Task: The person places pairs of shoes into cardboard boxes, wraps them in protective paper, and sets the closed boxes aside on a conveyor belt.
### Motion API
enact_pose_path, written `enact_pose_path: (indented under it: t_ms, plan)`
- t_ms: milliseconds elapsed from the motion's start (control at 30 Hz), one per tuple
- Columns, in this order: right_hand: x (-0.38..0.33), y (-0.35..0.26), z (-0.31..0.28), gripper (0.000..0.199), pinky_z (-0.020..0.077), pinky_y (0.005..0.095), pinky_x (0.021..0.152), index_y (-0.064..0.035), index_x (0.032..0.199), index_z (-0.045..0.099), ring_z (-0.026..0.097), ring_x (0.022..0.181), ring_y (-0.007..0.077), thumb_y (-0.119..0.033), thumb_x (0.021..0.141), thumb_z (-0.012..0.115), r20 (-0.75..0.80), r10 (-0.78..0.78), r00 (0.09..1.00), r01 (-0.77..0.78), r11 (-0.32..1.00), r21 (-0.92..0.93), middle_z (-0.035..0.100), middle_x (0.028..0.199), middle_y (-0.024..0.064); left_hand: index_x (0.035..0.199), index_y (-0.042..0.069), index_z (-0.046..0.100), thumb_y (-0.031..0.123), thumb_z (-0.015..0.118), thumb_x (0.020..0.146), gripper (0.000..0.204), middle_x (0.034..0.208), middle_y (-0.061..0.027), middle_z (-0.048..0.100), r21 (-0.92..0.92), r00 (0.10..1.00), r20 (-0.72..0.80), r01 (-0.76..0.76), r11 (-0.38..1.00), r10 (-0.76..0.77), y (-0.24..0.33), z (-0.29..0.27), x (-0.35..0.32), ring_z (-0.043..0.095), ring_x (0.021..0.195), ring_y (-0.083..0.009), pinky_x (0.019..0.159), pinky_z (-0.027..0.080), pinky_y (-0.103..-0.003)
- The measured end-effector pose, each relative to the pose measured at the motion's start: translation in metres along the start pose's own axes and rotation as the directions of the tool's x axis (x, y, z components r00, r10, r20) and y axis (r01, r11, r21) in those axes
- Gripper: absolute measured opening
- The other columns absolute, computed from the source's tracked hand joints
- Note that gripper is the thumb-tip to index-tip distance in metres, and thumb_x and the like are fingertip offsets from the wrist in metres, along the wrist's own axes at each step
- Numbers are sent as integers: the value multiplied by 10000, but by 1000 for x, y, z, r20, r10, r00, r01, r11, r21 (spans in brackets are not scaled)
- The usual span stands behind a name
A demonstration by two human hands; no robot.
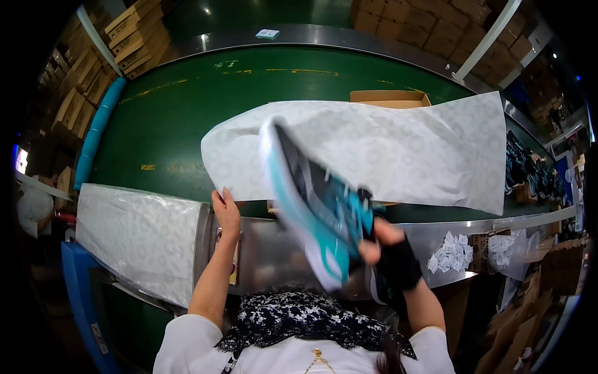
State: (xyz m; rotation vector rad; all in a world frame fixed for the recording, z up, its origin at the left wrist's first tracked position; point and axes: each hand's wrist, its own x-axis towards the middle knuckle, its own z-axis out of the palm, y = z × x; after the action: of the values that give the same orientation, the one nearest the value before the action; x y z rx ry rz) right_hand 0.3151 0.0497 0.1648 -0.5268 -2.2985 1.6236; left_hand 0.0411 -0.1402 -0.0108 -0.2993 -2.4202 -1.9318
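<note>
A sneaker (306,193) in black and teal with a white and teal sole is in my right hand (389,244), tilted and blurred by motion. A black fingerless covering wraps that hand and wrist. Under the hand a pale-edged dark shape (375,285) shows, perhaps a second shoe, mostly hidden. A large sheet of white patterned wrapping paper (430,156) spreads below the raised sneaker. At its near left corner my left hand (227,215) pinches the edge. Beneath the paper lies an open cardboard box (389,96), only its far rim and a bit of its near edge showing.
A plastic-wrapped stack of paper sheets (140,234) lies at the near left. The green conveyor belt (165,134) runs across, with a steel ledge (274,249) before me. Small white packets (450,252) lie at the right, and several dark shoes (529,165) farther along the belt.
</note>
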Motion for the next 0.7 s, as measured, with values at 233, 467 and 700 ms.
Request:
enact_pose_path:
  t_ms: [233,467,700]
  plan:
    - [149,102,67,148,381,310,499,-22,711,501,479,522,142,-155,726,566,-561,-74,825,-140,934,-329,468,534,73,928,-22,461,-24,462,768,160,875,-166,521,98,949,182,-280,955,259,88,-11,-12,521,779,-240,716,410,-290]
    - [172,186,137,460,441,334,759,-22,1063,484,553,845,249,-264,704,640,-158,-475,866,443,875,-197,581,874,122,1043,31,464,-26,571,684,379,1269,-195,403,-181,459,759,-534,826,463,126,61,-19,386,1186,-318,973,294,-340]
    - [110,100,-3,670,402,223,467,-10,1293,237,437,503,86,-195,779,625,-443,521,730,-138,747,650,569,836,48,1225,35,438,292,457,863,444,1279,-178,395,133,689,568,-616,777,450,62,90,64,380,1176,-310,982,261,-451]
